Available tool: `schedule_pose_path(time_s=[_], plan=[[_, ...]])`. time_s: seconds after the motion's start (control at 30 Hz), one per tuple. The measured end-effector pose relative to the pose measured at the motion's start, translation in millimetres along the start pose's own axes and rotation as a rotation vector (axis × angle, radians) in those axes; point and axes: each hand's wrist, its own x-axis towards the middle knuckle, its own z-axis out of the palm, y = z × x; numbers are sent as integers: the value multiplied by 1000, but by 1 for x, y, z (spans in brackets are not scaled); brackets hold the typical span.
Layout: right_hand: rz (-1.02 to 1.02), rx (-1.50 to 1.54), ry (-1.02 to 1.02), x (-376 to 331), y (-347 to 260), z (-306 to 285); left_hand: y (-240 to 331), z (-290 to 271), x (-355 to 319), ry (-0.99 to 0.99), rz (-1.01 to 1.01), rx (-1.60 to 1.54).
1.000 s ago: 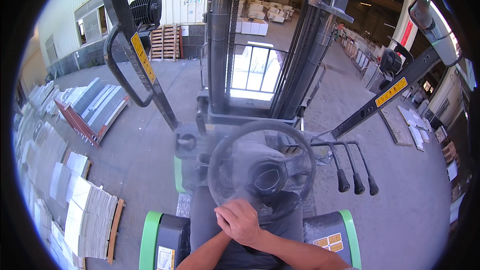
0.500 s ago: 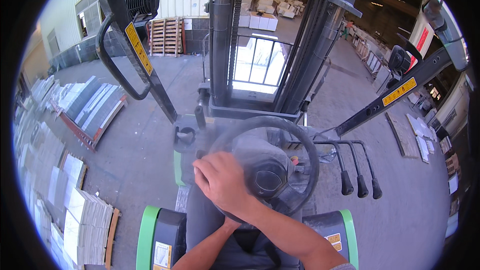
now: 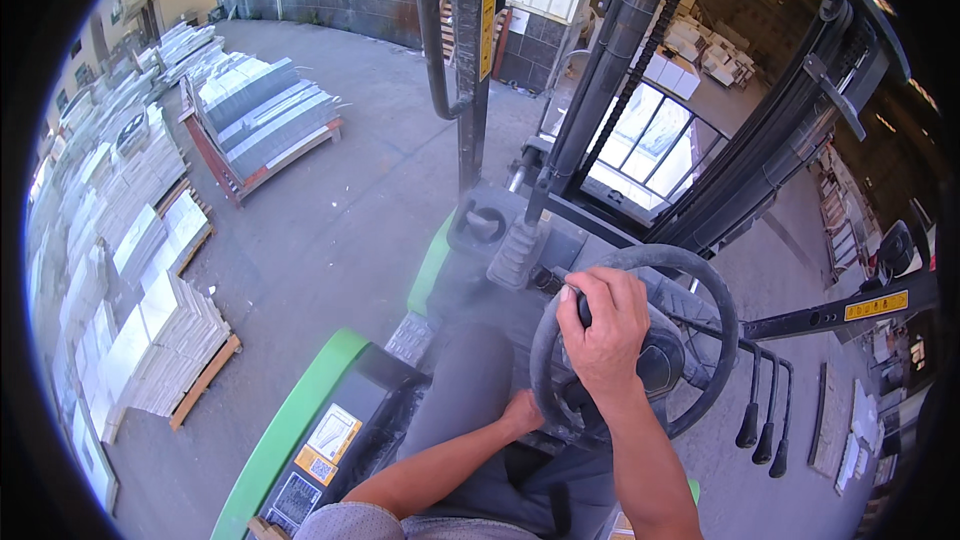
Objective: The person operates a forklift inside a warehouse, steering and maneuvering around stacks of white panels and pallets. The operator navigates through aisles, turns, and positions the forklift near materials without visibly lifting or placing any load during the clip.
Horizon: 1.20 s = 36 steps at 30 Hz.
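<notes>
Steering wheel [image 3: 660,365] stands before your lap, near the rear edge of the dashboard [image 3: 600,233], and your right grip [image 3: 608,325] is closed around a dark knob [image 3: 583,308] at its upper left rim. Your left grip [image 3: 522,414] is low, just beside the lower left rim; its fingers are hidden, so one cannot tell if it holds anything. It seems you are steering, so better to guide the knob in one smooth circle, with a loose wrist, and to leave the left forearm low, out of the path of the right one. On the right of the wheel are three black levers [image 3: 764,440]; your elbow should not push them. In front, the dark mast [image 3: 615,70] and the left pillar [image 3: 470,140] hide part of your view. Toward the left edge of the yard floor [image 3: 350,220], pale slabs [image 3: 165,345] lie on a wooden pallet [image 3: 205,383], and farther away a reddish frame [image 3: 209,150] carries grey slabs [image 3: 265,105]; this side asks attention.
</notes>
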Motion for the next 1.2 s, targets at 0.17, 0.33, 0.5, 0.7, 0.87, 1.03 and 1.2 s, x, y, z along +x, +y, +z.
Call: schedule_pose_path(time_s=[0.17, 0.33, 0.5, 0.7, 0.87, 1.03, 1.2], plan=[[6, -75, 2, 19, 62, 3, 26, 6, 58, -86, -204, 23], [116, -185, 72, 44, 145, 2, 53, 6, 114, -92, -298, 46], [266, -263, 145, 66, 231, -15, 62, 16, 175, -141, -302, 72], [388, -311, 218, 52, 289, -23, 40, 16, 222, -178, -305, 80], [393, -350, 224, 64, 337, -7, 32, 13, 273, -185, -259, 123], [419, -352, 248, 102, 376, 20, 26, 15, 333, -210, -262, 84], [398, -284, 253, 125, 414, 56, -13, 10, 384, -125, -53, 198]])
